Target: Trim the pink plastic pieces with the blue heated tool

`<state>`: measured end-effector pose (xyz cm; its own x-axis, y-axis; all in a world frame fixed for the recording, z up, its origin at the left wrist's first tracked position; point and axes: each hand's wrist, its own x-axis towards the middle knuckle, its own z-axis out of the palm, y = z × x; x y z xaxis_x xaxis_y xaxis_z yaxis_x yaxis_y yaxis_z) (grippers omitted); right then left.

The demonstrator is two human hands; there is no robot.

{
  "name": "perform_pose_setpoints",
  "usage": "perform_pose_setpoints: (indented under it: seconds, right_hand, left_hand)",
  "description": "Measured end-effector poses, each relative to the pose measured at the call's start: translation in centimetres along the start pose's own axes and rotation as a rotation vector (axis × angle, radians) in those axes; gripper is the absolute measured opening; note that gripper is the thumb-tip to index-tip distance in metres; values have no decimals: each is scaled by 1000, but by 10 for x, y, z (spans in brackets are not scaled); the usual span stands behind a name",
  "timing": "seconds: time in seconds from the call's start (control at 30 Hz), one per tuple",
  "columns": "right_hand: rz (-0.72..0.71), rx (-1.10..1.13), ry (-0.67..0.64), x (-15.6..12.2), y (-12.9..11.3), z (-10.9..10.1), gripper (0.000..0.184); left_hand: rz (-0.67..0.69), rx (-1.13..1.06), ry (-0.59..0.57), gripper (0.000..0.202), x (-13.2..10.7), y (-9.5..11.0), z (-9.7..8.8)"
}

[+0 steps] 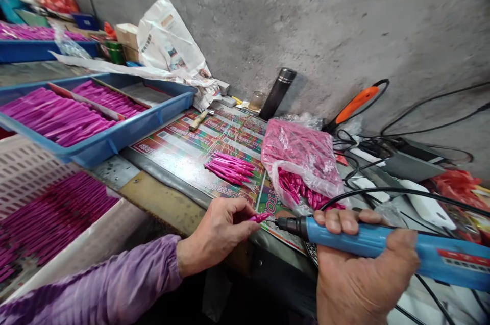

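Note:
My left hand [220,233] pinches a small, slim, shiny pink piece [261,217] between thumb and fingertips, its pointed end toward the right. My right hand [358,258] is wrapped around a blue electric screwdriver [367,238] with a black nose. Its thin tip points left and lies close to the end of the pink piece; whether they touch, I cannot tell. Just beyond my left hand, a small pile of slender pink pieces [230,167] rests on a printed mat [179,146]. Behind the screwdriver lies an open clear plastic bag [302,146] full of similar pink pieces.
At left, a blue divided tray [101,136] carries rows of pink pieces, above a white basket [34,156] holding more. A dark flask [278,93] stands by the grey wall. An orange-handled tool [357,104] and tangled cables [383,146] occupy the right.

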<state>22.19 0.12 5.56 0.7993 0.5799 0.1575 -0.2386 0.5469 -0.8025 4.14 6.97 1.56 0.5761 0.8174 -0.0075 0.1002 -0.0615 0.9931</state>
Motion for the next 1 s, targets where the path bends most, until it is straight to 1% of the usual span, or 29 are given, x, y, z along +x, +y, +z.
perform_pose_setpoints:
  seconds: [0.03, 0.1, 0.13, 0.2, 0.27, 0.33, 0.43, 0.5, 0.6, 0.7, 0.77, 0.83, 0.93, 1.0]
  right_hand:
    - [-6, -6, -18, -3, -1, 1, 37]
    - [-12, -17, -68, -10, -4, 2, 34]
    - [-12, -24, -95, -13, -5, 3, 35]
    - [-12, -36, -143, -19, -7, 5, 36]
    - [-26, -52, -177, -25, -10, 8, 37]
    - [-50, -75, -211, -30, -12, 9, 36]
    - [-74, -106, -256, -36, -16, 10, 35]
    - [-84, -119, -289, -40, -18, 10, 36]
    - [-107, -147, -342, -47, -21, 10, 37]
    - [-132, -178, -386, -55, -22, 12, 35]
    - [-143, -196, -421, -60, -22, 15, 34]
    - [-150, -206, -456, -64, -21, 18, 32]
    - [-155, -220, -492, -68, -19, 21, 30]
    - [-156, -228, -499, -71, -19, 23, 30]
  left_hand:
    - [122, 120, 21, 15, -3, -2, -1]
    - [356, 359, 38, 20, -11, -8, -3]
    - [448, 463, 41, 25, -14, -11, -4]
    - [582, 638, 46, 33, -21, -17, -6]
    - [668, 766, 60, 36, -25, -21, -6]
    - [718, 832, 68, 36, -28, -23, -7]
    - [716, 817, 70, 34, -31, -22, -8]
    - [650, 729, 75, 31, -36, -20, -8]
    - [461, 498, 100, 26, -49, -16, -8]
    - [161, 223, 98, 24, -62, -11, -8]
    - [-60, 11, 60, 26, -69, -8, -8]
    - [-233, -192, 3, 31, -73, -6, -9]
    - [-390, -360, -53, 42, -76, -4, -10]
    - [-452, -397, -43, 46, -78, -3, -11]
